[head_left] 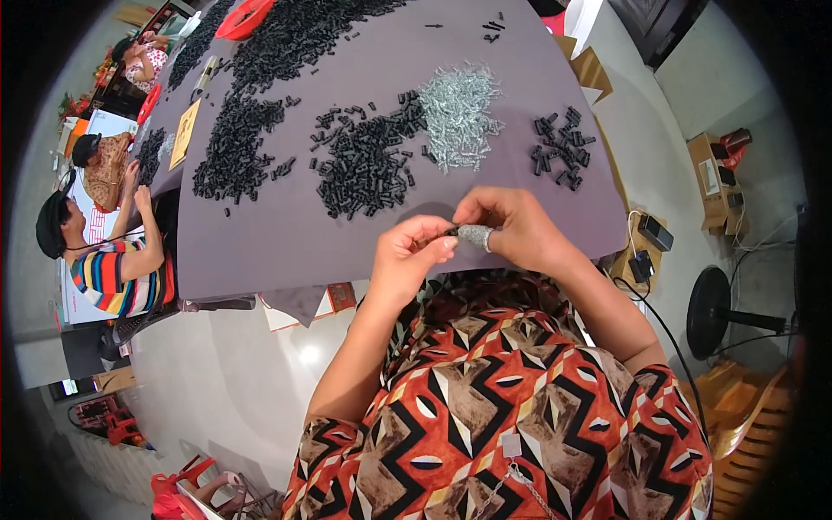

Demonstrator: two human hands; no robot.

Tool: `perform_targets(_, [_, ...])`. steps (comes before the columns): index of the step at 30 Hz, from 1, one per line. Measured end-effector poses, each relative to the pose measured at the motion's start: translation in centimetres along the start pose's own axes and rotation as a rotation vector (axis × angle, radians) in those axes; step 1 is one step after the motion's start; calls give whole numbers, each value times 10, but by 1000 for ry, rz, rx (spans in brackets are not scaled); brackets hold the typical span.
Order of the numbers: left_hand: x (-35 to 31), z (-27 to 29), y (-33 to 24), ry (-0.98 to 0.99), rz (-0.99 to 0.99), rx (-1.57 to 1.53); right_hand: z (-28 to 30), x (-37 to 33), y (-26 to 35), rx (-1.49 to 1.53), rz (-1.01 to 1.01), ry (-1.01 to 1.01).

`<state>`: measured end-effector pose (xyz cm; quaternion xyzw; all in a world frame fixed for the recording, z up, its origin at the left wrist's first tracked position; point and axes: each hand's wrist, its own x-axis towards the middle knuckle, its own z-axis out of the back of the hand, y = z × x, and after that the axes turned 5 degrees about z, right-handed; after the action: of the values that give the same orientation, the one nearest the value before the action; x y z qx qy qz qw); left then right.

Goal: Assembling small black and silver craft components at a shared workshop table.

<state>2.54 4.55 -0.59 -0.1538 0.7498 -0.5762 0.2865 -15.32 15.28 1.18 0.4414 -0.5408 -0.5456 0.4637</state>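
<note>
Just over the near edge of the table, my two hands meet fingertip to fingertip. My left hand point(411, 258) pinches a small black part point(451, 231) between thumb and fingers. My right hand point(513, 227) is closed at the other side of it, a grey wrap point(475, 237) covering one digit; what its fingertips hold is hidden. Beyond the hands lies a heap of short black tubular parts point(364, 173). Touching it on the right is a pile of small shiny silvery pieces point(459, 117). A smaller group of black parts point(562, 149) sits farther right.
More black parts point(234, 156) are heaped at left, with a larger mass point(303, 43) behind, near a red basin point(244, 19). The table point(286, 243) has a grey cover. Co-workers point(121, 269) sit along the left. On the right are cardboard boxes point(712, 182) and a black round-based stand point(711, 312).
</note>
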Motion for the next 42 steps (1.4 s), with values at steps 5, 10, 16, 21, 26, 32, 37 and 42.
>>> perform_targets(5, [-6, 4, -4, -13, -63, 230, -2, 6, 9, -24, -21, 40])
perform_targets(10, [-9, 5, 2, -90, -126, 400, -13, 9, 3, -91, 99, -41])
perform_targets(16, [-5, 10, 7, -59, -54, 120, -18, 10, 1, -352, 332, -34])
perform_targets(21, [-6, 14, 5, -17, -30, 37, -12, 15, 15, -295, 253, -13])
perform_targets(26, [-2, 21, 3, 75, 44, -93, -11, 17, 12, -306, 222, 79])
perform_targets(32, [-2, 27, 6, -14, 49, -216, -21, 25, 15, -383, 281, 36])
perform_targets(37, [0, 42, -1, -107, -8, -208, -14, 52, 10, -528, 264, -65])
perform_targets(42, [1, 45, 2, -140, -22, -305, -20, 91, -12, -1081, 402, -42])
